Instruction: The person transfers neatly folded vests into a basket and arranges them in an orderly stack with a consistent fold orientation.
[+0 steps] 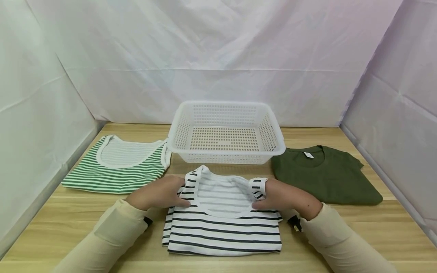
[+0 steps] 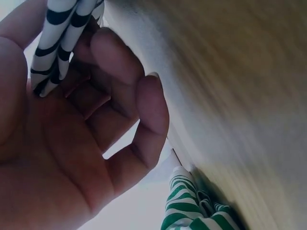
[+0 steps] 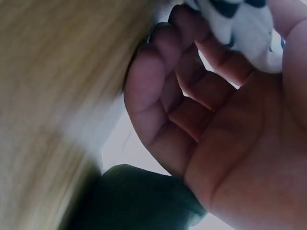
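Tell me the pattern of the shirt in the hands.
The shirt is white with black stripes; it shows best in the head view.

A: What encloses the work area?

B: Three white hangings: a rear sheet (image 1: 218, 41), a left sheet (image 1: 30, 87) and a right sheet (image 1: 403, 68), joined at two corners whose lines spread outward toward the top of the head view.

A: Surface features?

B: Rear sheet wrinkled, crossed by a horizontal crease (image 1: 218, 70); faint pinkish tint toward the upper right. Side sheets marked by slanting creases.

A: And the base?

B: A tabletop (image 1: 41, 235) of yellowish-brown wood grain, its far edge running along the foot of the rear sheet.

A: Illumination?

B: Diffuse over the hangings; in both wrist views, a pale sheen lies on blurred wood.
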### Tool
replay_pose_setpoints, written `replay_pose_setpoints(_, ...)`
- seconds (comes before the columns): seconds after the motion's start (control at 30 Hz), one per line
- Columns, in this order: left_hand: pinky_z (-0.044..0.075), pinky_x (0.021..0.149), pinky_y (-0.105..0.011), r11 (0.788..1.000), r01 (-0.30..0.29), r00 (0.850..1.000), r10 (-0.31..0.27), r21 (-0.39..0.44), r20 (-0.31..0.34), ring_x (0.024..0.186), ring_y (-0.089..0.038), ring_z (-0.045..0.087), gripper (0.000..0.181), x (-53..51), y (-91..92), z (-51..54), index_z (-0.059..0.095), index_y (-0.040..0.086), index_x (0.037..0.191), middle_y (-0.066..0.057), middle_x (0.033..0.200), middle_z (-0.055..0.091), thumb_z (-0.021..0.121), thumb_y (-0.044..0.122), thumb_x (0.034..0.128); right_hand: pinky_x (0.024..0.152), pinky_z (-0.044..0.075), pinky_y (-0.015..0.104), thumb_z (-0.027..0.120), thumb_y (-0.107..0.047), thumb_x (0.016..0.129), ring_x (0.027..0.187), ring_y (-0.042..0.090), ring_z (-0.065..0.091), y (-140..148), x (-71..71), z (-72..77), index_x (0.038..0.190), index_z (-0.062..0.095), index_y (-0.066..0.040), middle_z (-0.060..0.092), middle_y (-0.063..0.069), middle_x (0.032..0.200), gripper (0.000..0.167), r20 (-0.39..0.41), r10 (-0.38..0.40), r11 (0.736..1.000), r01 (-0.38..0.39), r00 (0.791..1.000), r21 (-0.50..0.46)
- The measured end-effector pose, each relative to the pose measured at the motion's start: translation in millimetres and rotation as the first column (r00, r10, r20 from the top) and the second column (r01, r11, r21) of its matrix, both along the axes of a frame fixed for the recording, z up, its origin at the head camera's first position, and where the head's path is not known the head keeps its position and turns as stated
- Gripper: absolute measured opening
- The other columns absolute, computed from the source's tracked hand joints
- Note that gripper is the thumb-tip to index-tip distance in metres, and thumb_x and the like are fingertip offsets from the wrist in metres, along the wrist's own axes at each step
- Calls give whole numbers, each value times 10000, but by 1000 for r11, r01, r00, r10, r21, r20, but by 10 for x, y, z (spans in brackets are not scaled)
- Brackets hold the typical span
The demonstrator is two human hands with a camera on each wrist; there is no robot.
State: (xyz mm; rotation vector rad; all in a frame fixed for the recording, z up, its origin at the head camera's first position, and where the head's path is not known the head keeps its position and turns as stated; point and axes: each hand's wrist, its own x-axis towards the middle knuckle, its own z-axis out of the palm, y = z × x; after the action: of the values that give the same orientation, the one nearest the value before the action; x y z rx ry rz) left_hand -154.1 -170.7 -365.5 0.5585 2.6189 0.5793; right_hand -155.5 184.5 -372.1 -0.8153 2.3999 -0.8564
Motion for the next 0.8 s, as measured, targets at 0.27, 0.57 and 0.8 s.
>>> replay_pose_setpoints(0.27, 470, 655, -301, 1000, 10, 999, -9, -18, 44, 684, -117, 535, 291, 12, -16, 22, 590, 117, 853, 22, 767, 591, 810, 306, 825, 631, 421, 210, 692, -122, 930, 697, 46, 460, 40, -11, 27, 971, 558, -123, 460, -64, 771, 140, -8, 43, 999, -43, 999, -4)
replay_pose_setpoints(0.57, 509, 681, -311, 995, -27, 999, 30, 91, -34, 714, -99, 579, 205, -19, -26, 20, 658, 160, 980, 64, 836, 655, 777, 282, 866, 656, 434, 224, 665, -173, 962, 726, 66, 484, 96, -18, 123, 1057, 548, -98, 458, -40, 782, 168, 23, 18, 999, -19, 1000, 26)
replay_pose_setpoints(0.8, 511, 673, -304, 994, -34, 997, 42, 104, -69, 696, -85, 574, 187, -36, -18, 6, 673, 175, 933, 87, 820, 663, 800, 279, 843, 662, 432, 220, 657, -187, 969, 728, 58, 476, 81, -33, 101, 1051, 543, -104, 440, -49, 787, 163, 6, 29, 999, -29, 1000, 15)
